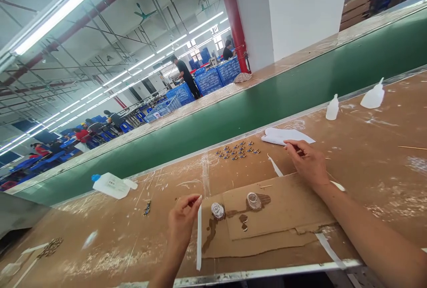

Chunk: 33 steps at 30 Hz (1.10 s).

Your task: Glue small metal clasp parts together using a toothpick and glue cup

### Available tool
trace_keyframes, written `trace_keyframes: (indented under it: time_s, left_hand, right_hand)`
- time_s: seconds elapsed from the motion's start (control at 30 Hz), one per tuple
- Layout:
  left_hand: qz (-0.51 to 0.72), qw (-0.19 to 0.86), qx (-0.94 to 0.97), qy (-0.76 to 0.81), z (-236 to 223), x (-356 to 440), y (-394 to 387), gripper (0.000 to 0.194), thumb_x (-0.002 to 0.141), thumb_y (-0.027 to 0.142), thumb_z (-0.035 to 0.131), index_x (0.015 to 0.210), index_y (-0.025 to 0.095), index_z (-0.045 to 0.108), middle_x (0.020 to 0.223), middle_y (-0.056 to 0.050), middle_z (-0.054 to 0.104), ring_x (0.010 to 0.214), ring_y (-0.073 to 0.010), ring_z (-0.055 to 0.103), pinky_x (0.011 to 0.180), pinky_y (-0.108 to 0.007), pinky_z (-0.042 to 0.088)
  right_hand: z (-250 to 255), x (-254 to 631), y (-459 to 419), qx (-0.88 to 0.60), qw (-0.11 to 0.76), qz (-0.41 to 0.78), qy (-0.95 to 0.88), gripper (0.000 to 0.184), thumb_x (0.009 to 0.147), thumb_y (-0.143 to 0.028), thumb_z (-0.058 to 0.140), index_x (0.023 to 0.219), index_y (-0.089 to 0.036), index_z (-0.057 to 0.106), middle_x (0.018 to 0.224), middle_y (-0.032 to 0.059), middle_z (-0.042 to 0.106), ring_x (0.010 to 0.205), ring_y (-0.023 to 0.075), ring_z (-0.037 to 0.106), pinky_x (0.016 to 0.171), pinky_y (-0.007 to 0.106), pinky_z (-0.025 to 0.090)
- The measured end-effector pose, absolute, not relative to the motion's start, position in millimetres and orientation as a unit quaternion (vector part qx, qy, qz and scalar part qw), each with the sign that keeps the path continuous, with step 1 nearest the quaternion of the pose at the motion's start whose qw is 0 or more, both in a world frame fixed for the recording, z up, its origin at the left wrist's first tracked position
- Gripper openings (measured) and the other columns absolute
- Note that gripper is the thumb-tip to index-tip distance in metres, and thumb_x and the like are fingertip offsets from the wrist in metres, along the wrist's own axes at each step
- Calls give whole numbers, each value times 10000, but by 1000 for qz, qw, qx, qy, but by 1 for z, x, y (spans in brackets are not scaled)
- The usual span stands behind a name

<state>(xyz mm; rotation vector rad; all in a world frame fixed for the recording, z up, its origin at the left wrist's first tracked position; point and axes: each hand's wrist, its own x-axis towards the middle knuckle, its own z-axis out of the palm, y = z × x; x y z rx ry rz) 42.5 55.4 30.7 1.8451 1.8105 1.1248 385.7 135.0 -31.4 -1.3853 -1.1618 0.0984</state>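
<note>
My left hand point(183, 217) hovers at the left edge of a piece of cardboard point(276, 234), thumb and fingers pinched together; whatever they hold is too small to see. To its right a small white cap-like container point(218, 211) sits on the cardboard, and beyond it a small round dish point(254, 201) stands in a wet stain. My right hand point(307, 163) is also pinched, its fingertips by a folded white sheet point(287, 135); I cannot tell whether they grip it. Several small blue-and-gold parts point(238, 150) lie in rows left of the sheet.
A white bottle with a blue cap point(111, 185) lies at the left. Two white squeeze bottles point(332, 107) stand at the far right. A thin stick point(267, 186) rests on the cardboard. The green conveyor belt point(213, 130) runs behind the worktop; people work in the background.
</note>
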Motion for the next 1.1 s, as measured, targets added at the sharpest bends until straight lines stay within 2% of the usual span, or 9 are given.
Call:
trace_keyframes:
  time_s: [0.2,0.3,0.57,0.87,1.1]
  left_hand:
    - [428,90,627,645,-11,24,-5,280,758,480,633,818,223,727,854,-57,698,835,-217,633,767,-322,506]
    - [427,57,614,661,-22,8,-16,303,762,506,620,816,228,725,837,-56,698,808,-222,630,774,-347,506]
    - [396,52,613,682,-35,-8,-20,324,810,512,556,809,229,716,860,-57,697,862,-216,626,792,-354,511]
    - [388,51,653,649,-28,7,-14,221,841,403,568,893,232,698,901,-53,684,877,-201,614,790,-344,502]
    - [377,70,659,647,-18,20,-7,285,799,456,606,971,242,682,866,-45,665,839,-210,593,768,-365,499]
  right_hand:
    - [-35,384,131,-606,607,47,-511,317,795,-401,453,859,-178,668,785,54,658,527,102,513,547,251,454]
    - [-38,383,131,-608,598,61,-518,329,783,-428,469,858,-184,676,797,60,668,540,104,530,565,249,457]
    - [-37,377,130,-638,576,63,-507,370,691,-451,458,818,-188,684,778,49,669,488,118,508,549,283,457]
    - [-36,376,130,-635,574,53,-515,360,695,-448,447,806,-191,673,759,64,668,516,139,536,563,294,470]
    - [-36,377,129,-629,567,52,-530,326,738,-412,451,830,-186,667,813,81,678,531,140,553,586,296,489]
